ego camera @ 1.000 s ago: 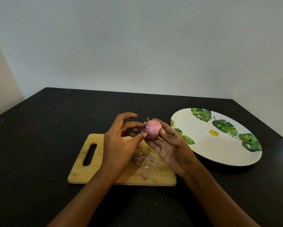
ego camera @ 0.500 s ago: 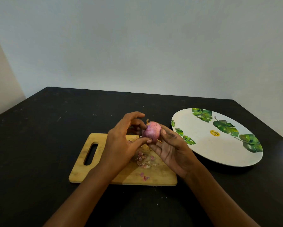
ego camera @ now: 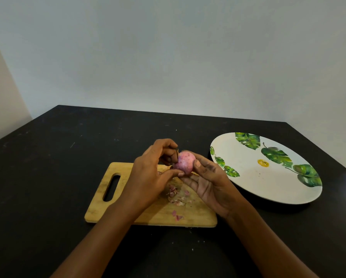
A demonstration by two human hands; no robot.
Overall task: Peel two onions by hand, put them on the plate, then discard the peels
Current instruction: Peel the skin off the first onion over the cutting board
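Note:
A small pink-purple onion (ego camera: 185, 162) is held above the far edge of a wooden cutting board (ego camera: 116, 205). My right hand (ego camera: 210, 183) cradles it from below and the right, thumb on its side. My left hand (ego camera: 150, 173) pinches at the onion's left side with thumb and curled fingers. Several small pink peel scraps (ego camera: 177, 196) lie on the board under my hands. A white plate (ego camera: 248, 177) printed with green leaves sits to the right with nothing on it. I see no second onion; part of the board behind my hands is hidden.
Everything rests on a black table (ego camera: 48, 187) set against a pale wall. The board's handle slot (ego camera: 112, 187) faces left. The table's far edge runs along the wall, and its right corner lies behind the plate.
My left fingers have curled in from spread to a pinch on the onion's left side. The onion has turned slightly in my right hand. Board, peels and plate are unmoved.

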